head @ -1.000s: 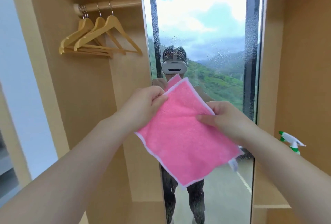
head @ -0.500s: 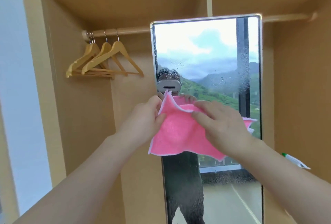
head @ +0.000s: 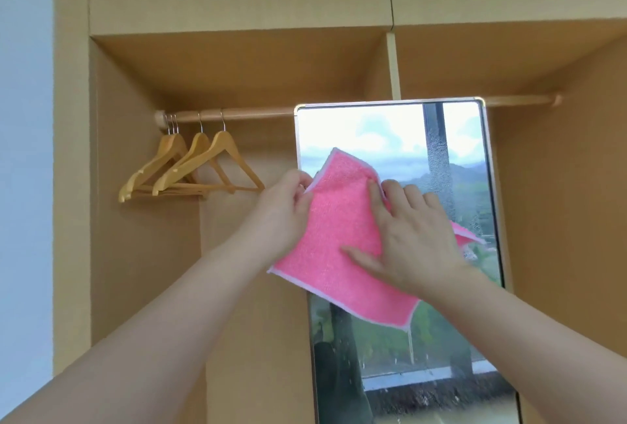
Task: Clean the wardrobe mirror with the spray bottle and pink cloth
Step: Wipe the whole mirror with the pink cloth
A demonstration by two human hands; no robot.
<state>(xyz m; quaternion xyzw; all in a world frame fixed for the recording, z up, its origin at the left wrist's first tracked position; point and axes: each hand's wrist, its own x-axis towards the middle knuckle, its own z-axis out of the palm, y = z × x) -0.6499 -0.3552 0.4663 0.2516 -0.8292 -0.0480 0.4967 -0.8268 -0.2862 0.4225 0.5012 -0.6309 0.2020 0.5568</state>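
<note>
The tall framed mirror stands inside the open wooden wardrobe and reflects sky, hills and a window frame; droplets speckle its glass. A pink cloth with a pale edge lies spread against the mirror's upper left area. My right hand presses flat on the cloth with fingers spread. My left hand pinches the cloth's left edge at the mirror's frame. The spray bottle is out of view.
Several wooden hangers hang from the wooden rail at the left. The wardrobe's centre divider rises above the mirror. A pale blue wall runs along the far left.
The view tilted upward, so the spray bottle left the frame. The cloth, held loosely in front of the mirror before, now lies spread on the glass under my flat right hand.
</note>
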